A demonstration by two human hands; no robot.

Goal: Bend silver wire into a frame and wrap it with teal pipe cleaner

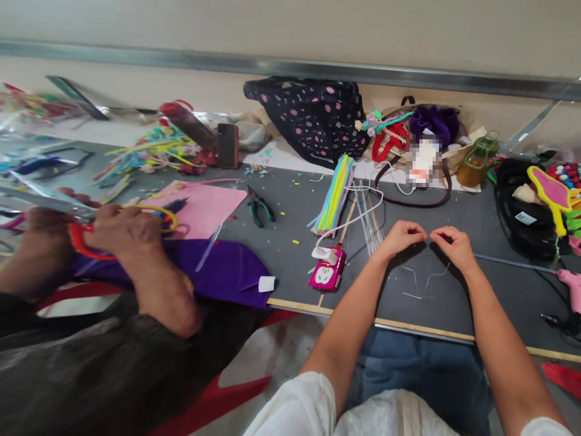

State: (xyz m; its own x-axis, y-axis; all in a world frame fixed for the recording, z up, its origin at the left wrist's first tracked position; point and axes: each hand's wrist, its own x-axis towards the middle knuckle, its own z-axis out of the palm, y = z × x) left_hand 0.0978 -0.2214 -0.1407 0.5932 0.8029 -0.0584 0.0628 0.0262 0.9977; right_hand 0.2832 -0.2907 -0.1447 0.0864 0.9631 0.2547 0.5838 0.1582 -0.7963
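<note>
- The table edge [408, 327] runs just below both hands; bare grey top lies between it and them.
- The left hand [402, 237] and right hand [454, 245] are pinched shut on a thin bent wire [420, 284], which hangs between them just above the tabletop.
- A pink power strip [327, 271] lies near the left hand.
- Farther back lie pliers [258, 209], pipe cleaners [334, 194] and a dotted bag [313, 118].
- A co-worker's hand [124, 233] with scissors [82, 239] over purple cloth [218, 269] crowds the left side.
- No writing is readable.

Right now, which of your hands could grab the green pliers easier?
Probably the left hand. The green pliers lie on the grey table to its left, beyond the pink charger. The right hand sits farther away. Both hands are pinching a bent wire.
</note>
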